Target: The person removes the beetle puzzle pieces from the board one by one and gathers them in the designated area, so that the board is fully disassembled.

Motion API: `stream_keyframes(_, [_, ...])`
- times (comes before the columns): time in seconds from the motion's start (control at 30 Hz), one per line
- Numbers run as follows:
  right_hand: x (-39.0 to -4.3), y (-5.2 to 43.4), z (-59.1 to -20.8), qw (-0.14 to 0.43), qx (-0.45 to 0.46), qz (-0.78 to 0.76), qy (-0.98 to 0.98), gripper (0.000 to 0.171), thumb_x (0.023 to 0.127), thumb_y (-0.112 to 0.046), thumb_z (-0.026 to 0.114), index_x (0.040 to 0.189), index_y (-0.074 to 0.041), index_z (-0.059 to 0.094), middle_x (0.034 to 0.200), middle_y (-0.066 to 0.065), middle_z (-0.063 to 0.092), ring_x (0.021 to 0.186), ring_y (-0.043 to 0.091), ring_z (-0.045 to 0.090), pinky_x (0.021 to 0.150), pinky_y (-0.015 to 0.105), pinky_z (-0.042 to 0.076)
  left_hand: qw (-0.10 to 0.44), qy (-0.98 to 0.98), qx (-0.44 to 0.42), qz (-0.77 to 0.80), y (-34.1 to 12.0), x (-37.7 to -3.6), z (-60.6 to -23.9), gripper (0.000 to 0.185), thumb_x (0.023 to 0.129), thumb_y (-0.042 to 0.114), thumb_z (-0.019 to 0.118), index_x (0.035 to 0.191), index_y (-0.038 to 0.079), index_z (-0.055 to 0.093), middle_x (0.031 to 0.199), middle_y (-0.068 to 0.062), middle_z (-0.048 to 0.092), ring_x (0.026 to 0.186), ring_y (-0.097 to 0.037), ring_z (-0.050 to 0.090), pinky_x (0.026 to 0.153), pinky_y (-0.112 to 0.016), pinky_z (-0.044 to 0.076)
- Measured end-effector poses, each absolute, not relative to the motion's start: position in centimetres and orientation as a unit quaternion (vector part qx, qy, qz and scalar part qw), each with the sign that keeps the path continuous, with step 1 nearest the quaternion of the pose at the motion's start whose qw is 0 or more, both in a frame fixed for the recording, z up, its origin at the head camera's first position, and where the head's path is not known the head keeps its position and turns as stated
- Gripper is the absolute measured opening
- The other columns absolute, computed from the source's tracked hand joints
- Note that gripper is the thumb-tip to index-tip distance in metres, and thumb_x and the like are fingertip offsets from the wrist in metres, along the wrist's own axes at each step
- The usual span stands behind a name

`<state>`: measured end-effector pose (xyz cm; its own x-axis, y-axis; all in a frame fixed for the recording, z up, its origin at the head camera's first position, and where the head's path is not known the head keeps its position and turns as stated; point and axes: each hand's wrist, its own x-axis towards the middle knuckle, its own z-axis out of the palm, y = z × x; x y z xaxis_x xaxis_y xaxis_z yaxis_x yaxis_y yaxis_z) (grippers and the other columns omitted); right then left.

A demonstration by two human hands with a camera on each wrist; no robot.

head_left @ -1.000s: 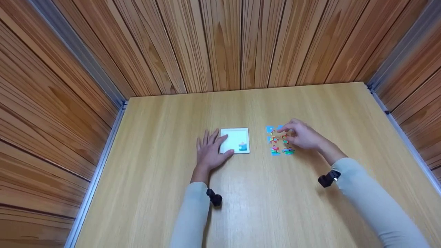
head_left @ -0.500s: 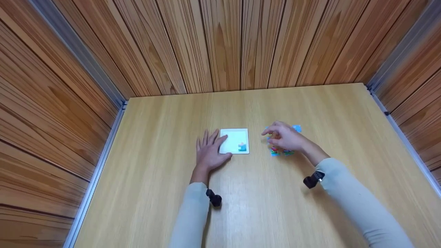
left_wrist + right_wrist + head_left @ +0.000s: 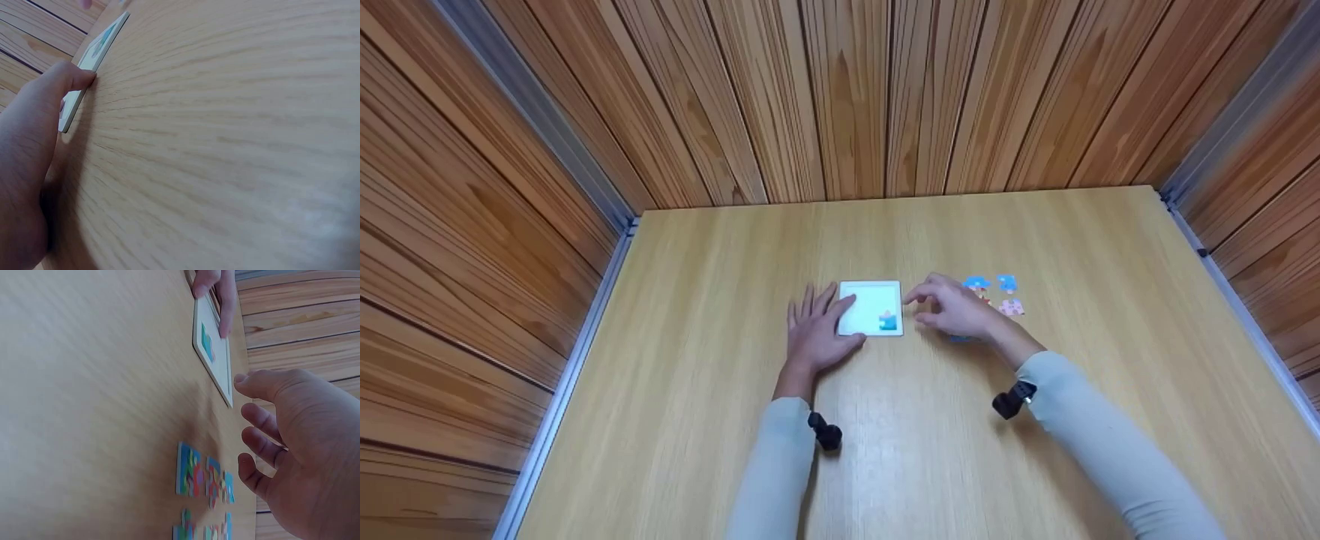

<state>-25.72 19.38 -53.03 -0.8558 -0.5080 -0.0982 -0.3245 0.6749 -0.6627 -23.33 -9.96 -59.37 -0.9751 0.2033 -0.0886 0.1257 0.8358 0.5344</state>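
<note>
A square white puzzle tray lies on the table, with one teal and pink jigsaw piece in its near right corner. My left hand rests at the tray's left side, fingers spread. Its thumb touches the near edge, and the index fingertip lies over the tray. Just right of the tray hovers my right hand, thumb and fingers loosely bent and apart, with nothing visible between them. Under and behind it lie loose jigsaw pieces, partly hidden in the head view.
Several colourful pieces sit in rows right of the tray, among them a pink one and a blue one. Wood-panelled walls stand behind and at both sides of the wooden table.
My right hand has moved left from over the loose pieces to beside the tray, uncovering the right-hand pieces. My left hand and the tray have stayed nearly still.
</note>
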Motion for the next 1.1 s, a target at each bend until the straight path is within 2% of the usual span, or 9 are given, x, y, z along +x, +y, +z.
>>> stream_keyframes(0.17, [-25.5,18.1,-53.3,0.136,-0.24,-0.327,0.904,0.035,0.107,-0.014,0.075,0.142,-0.012,0.076,0.129,0.017,0.067,0.114,0.031,0.062,0.092,0.037,0.047,0.074,0.955,0.088,0.272,-10.0,-23.4,-59.6,0.085,0.095,0.067,0.066,0.172,0.038,0.047,0.192,-0.001,0.021,0.181,-0.04,0.001,0.143,-0.072,-0.005])
stream_keyframes(0.37, [-25.4,16.7,-53.7,0.15,-0.229,-0.342,0.899,0.038,0.107,-0.013,0.075,0.144,-0.012,0.074,0.129,0.015,0.066,0.119,0.031,0.06,0.098,0.04,0.048,0.071,0.955,0.09,0.273,-10.0,-23.3,-59.5,0.083,0.096,0.067,0.066,0.172,0.037,0.047,0.192,-0.002,0.022,0.181,-0.041,0.001,0.142,-0.072,-0.006])
stream_keyframes(0.57, [-25.6,15.8,-54.7,0.118,-0.245,-0.338,0.901,0.041,0.1,-0.011,0.081,0.141,-0.004,0.075,0.12,0.019,0.067,0.111,0.03,0.061,0.094,0.036,0.047,0.066,0.955,0.09,0.274,-10.0,-23.3,-59.5,0.082,0.097,0.064,0.066,0.171,0.035,0.049,0.191,-0.004,0.024,0.18,-0.043,0.004,0.142,-0.073,-0.005])
stream_keyframes(0.73, [-25.6,15.4,-55.4,0.113,-0.235,-0.336,0.905,0.044,0.099,-0.013,0.084,0.141,-0.004,0.075,0.121,0.02,0.066,0.11,0.03,0.06,0.091,0.034,0.044,0.066,0.956,0.094,0.27,-10.0,-23.2,-59.4,0.081,0.097,0.064,0.066,0.171,0.034,0.049,0.191,-0.005,0.024,0.18,-0.044,0.003,0.142,-0.074,-0.005])
stream_keyframes(1.1, [-25.5,15.1,-55.6,0.114,-0.24,-0.331,0.905,0.035,0.097,-0.014,0.086,0.131,-0.005,0.081,0.118,0.018,0.063,0.105,0.026,0.054,0.089,0.033,0.041,0.075,0.955,0.095,0.271,-10.1,-23.6,-59.7,0.083,0.096,0.067,0.066,0.172,0.037,0.048,0.192,-0.002,0.022,0.181,-0.042,0.001,0.142,-0.073,-0.005])
